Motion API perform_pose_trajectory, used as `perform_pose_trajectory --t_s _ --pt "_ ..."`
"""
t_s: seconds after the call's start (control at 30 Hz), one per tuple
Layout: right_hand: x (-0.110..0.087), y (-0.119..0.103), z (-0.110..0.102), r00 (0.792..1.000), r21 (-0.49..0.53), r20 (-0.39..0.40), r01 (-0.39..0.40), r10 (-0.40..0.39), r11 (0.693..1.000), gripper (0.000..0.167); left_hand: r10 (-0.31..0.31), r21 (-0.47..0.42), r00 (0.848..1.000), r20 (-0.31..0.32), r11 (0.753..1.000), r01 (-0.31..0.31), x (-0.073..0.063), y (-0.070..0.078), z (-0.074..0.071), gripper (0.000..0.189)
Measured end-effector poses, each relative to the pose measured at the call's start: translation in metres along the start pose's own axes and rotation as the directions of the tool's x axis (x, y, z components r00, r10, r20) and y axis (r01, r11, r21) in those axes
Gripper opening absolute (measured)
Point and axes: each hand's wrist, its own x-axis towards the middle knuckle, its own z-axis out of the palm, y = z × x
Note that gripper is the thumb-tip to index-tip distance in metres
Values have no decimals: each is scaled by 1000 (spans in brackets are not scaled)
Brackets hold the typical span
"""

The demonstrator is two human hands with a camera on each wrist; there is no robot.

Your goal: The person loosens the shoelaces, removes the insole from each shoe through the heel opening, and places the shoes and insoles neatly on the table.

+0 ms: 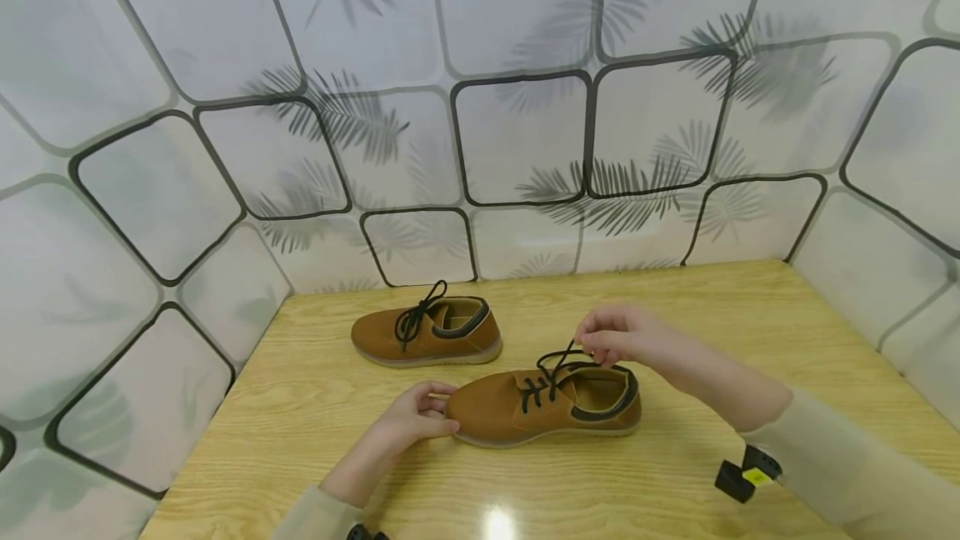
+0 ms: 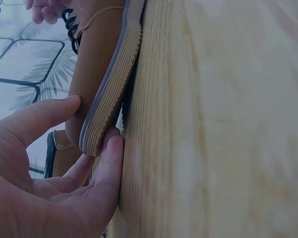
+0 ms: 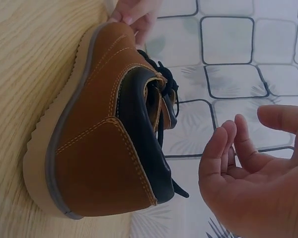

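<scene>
A brown lace-up shoe (image 1: pixel 483 409) with black laces (image 1: pixel 534 390) lies on the table, toe to the left. My left hand (image 1: pixel 422 413) grips its toe; in the left wrist view the thumb (image 2: pixel 64 106) lies on the upper and fingers reach under the ribbed sole (image 2: pixel 111 91). Above the shoe's opening hovers my right hand (image 1: pixel 611 336), fingertips right at a raised lace. From the right wrist view this hand (image 3: pixel 253 173) shows loosely bent fingers, thumb apart, and nothing visible between them. A free lace end (image 3: pixel 180 189) pokes over the dark collar (image 3: pixel 139 109).
The matching brown shoe (image 1: pixel 382 333), its lace tied in a bow (image 1: pixel 410 323), stands behind and to the left. Both rest on a wood-grain table (image 1: pixel 300 440). Patterned white walls (image 1: pixel 517 140) enclose its back and sides.
</scene>
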Motion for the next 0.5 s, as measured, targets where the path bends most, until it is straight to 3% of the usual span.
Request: perform_pose_trajectory --t_s 0.33,0.5 --pt "-5 7 6 998 -135 33 56 -52 989 22 7 5 1000 -8 1000 -7 1 -1 0 59" --pt "-7 13 8 992 -273 28 123 -120 954 15 0 10 1000 -16 1000 0 1 0 0 59"
